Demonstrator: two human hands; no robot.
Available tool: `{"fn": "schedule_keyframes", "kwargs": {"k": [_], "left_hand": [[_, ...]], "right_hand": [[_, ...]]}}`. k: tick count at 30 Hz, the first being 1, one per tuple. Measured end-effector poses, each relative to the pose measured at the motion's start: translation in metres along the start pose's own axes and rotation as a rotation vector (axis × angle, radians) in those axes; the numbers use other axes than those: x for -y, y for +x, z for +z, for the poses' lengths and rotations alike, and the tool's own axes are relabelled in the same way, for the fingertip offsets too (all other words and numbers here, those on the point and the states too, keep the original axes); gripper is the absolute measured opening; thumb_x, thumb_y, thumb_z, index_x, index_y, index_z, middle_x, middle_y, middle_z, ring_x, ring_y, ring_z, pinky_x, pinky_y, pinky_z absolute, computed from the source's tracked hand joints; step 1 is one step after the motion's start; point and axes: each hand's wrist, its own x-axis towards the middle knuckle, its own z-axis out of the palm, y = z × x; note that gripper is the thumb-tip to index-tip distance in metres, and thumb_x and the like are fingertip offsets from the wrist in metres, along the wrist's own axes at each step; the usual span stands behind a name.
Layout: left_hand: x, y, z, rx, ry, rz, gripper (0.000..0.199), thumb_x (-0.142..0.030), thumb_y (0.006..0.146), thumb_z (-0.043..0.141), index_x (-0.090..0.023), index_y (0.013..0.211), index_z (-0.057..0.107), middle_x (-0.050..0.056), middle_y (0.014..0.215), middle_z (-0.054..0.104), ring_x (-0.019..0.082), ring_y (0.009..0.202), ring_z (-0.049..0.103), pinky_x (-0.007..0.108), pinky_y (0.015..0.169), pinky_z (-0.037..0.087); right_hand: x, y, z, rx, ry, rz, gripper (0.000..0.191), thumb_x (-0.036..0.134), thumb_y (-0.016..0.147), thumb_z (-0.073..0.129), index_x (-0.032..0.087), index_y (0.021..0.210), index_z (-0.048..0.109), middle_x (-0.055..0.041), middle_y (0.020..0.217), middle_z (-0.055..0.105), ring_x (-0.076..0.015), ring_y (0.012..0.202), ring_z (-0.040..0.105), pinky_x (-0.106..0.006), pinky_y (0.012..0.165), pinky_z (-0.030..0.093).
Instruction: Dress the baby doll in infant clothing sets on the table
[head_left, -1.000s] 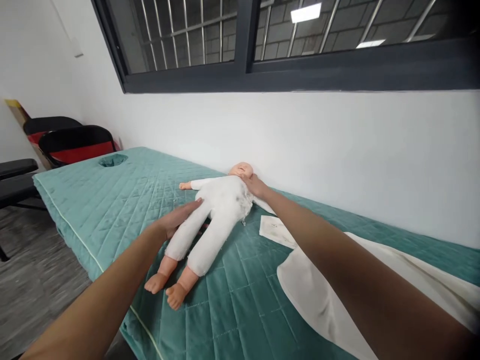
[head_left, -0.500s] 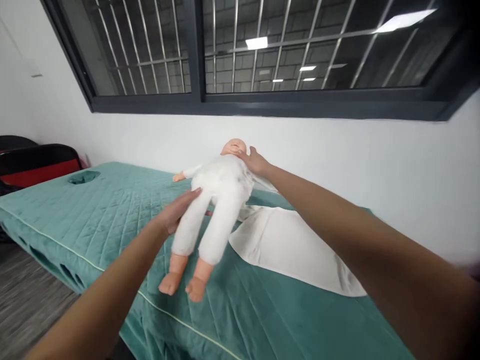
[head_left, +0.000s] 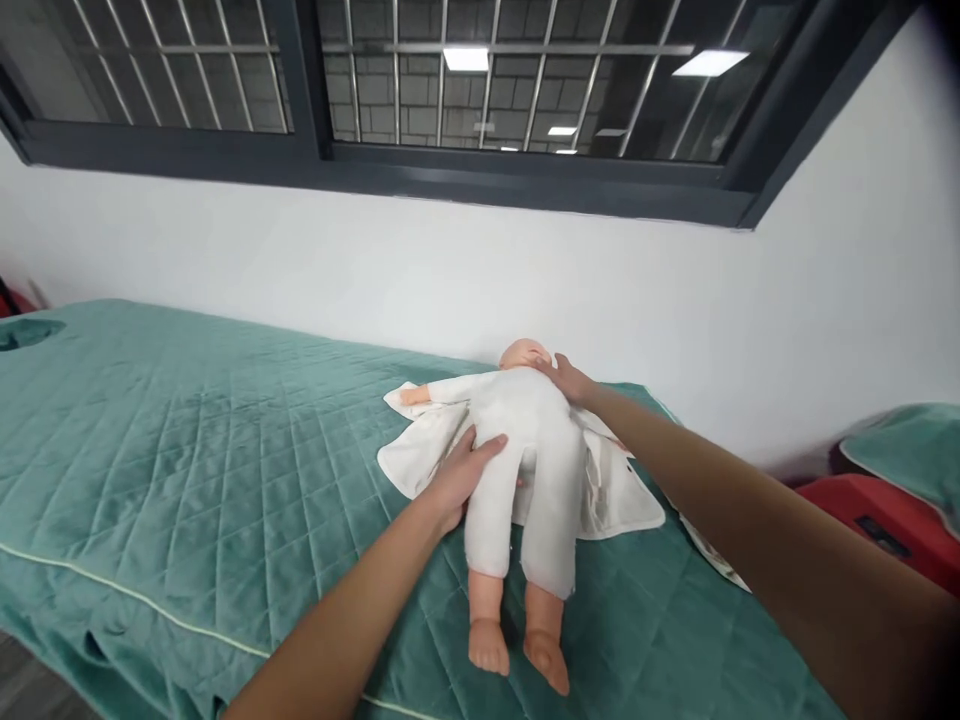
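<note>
Left hand (head_left: 456, 478) and right hand (head_left: 570, 382) are holding the doll (head_left: 525, 410), its length pointing headfirst at the surface's (head_left: 187, 450) far edge, now overlying white cloth (head_left: 619, 497).

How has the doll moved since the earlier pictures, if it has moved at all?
Yes. The doll has moved right along the bed, judged against the window's upright divider: first nearly below it, now well to its right, over the white cloth.
</note>
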Motion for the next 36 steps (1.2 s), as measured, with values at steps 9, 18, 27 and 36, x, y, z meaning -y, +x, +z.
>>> {"fn": "schedule_keyframes", "kwargs": {"k": [9,18,27,36], "left_hand": [[0.007,0.016,-0.045,-0.354,0.435,0.08,0.036,-0.043,0.094,0.049,-0.017,0.108,0.07,0.01,0.109,0.072,0.027,0.102,0.066,0.043,0.096,0.052],[0.06,0.069,-0.118,-0.758,0.957,-0.233,0.041,-0.044,0.094,0.047,-0.013,0.116,0.062,0.022,0.133,0.055,0.038,0.127,0.048,0.053,0.104,0.039],[0.077,0.083,-0.144,-0.654,0.968,-0.215,0.031,-0.039,0.087,0.057,-0.019,0.11,0.064,0.014,0.132,0.059,0.033,0.125,0.052,0.045,0.104,0.039],[0.07,0.065,-0.15,-0.956,0.9,-0.285,0.034,-0.034,0.098,0.037,-0.013,0.111,0.06,0.018,0.115,0.064,0.032,0.114,0.056,0.043,0.095,0.044]], "right_hand": [[0.012,-0.008,-0.025,-0.108,-0.386,-0.215,0.068,0.065,0.095,0.036,0.014,0.137,0.049,-0.0224,0.124,0.066,-0.0387,0.114,0.061,-0.05,0.095,0.042],[0.103,-0.04,0.056,0.093,-0.718,-0.873,0.038,0.029,0.092,0.054,0.016,0.128,0.052,-0.014,0.136,0.057,-0.0304,0.124,0.05,-0.045,0.101,0.04],[0.11,0.003,0.103,0.15,-0.683,-0.643,0.035,0.032,0.089,0.059,0.015,0.12,0.057,-0.0174,0.125,0.063,-0.0339,0.115,0.058,-0.047,0.091,0.048],[0.097,-0.013,0.071,0.106,-0.591,-0.675,0.038,0.038,0.095,0.051,0.016,0.125,0.052,-0.016,0.128,0.061,-0.0316,0.114,0.058,-0.04,0.085,0.048]]}}
